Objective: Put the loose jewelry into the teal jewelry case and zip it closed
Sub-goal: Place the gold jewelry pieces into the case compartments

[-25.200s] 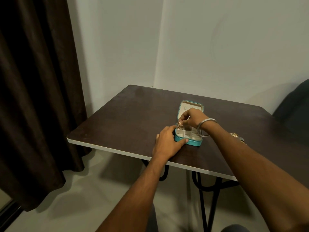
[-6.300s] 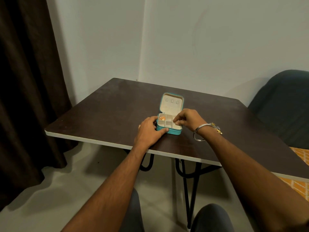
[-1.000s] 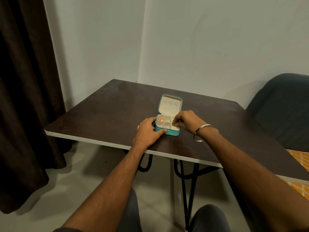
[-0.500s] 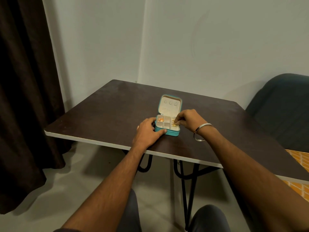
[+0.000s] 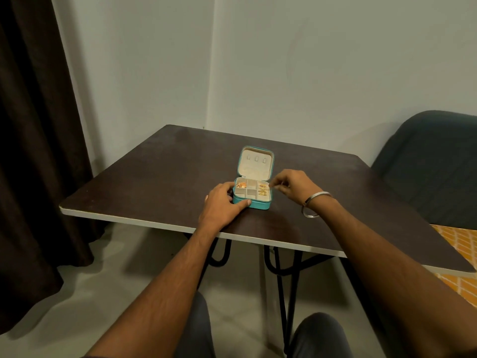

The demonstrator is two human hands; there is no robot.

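A dark brown curtain [image 5: 33,151] hangs at the far left beside the dark wooden table [image 5: 160,182]. On it, near the front edge, sits the small square teal zip-around jewelry case [image 5: 252,196], its lid standing upright and showing a cream lining. The left hand [image 5: 223,208] braces the case's left front corner, fingers spread against the shell. Gold pieces [image 5: 262,189] lie in the right compartment and a coiled gold item [image 5: 241,184] in the rear left one. The case looks light and semi-stiff, likely to slide unless pinned; the zipper pull is the place to grip. The right hand [image 5: 294,186] hovers just beside it, fingertips pinched together, apparently empty.
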